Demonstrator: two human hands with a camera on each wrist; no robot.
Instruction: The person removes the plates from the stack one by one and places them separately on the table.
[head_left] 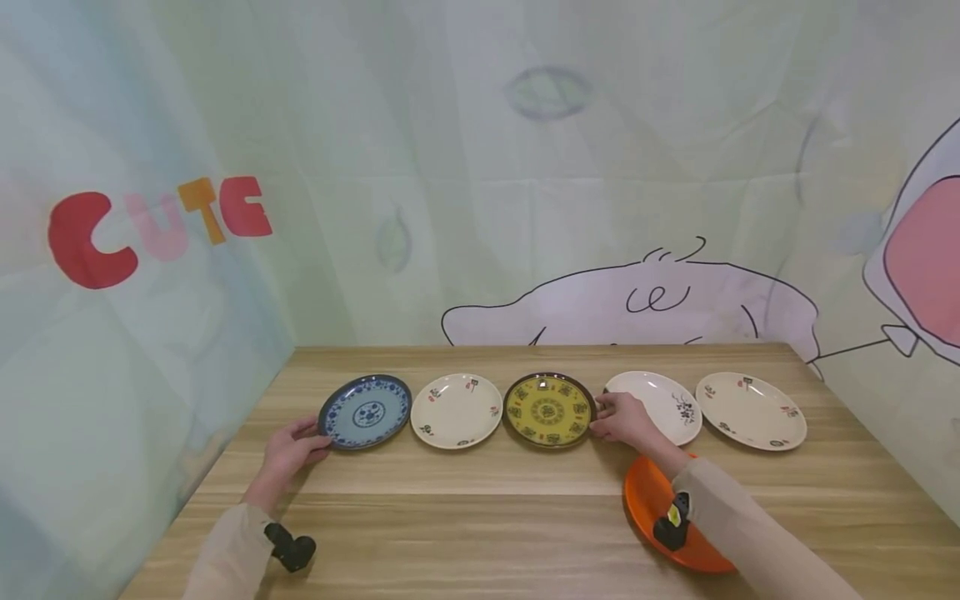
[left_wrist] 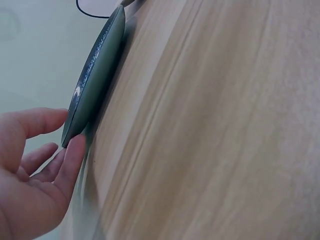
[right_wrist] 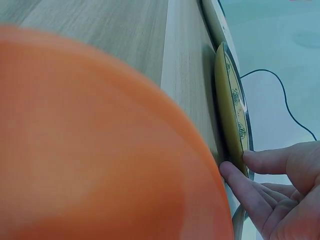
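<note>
My left hand is at the near left rim of a blue patterned plate. In the left wrist view, its thumb and fingers pinch the plate's dark edge from both sides. The right hand pinches the right rim of a yellow plate with a dark border and printed figures. Its fingertips sit at the yellow rim in the right wrist view. A cream plate lies between these two plates. Behind the right hand, a white plate with a dark floral sprig is partly covered.
At the right end of the row lies another cream plate. An orange plate is nearer, under the right forearm, and fills much of the right wrist view. The wooden table ends against a printed cloth backdrop.
</note>
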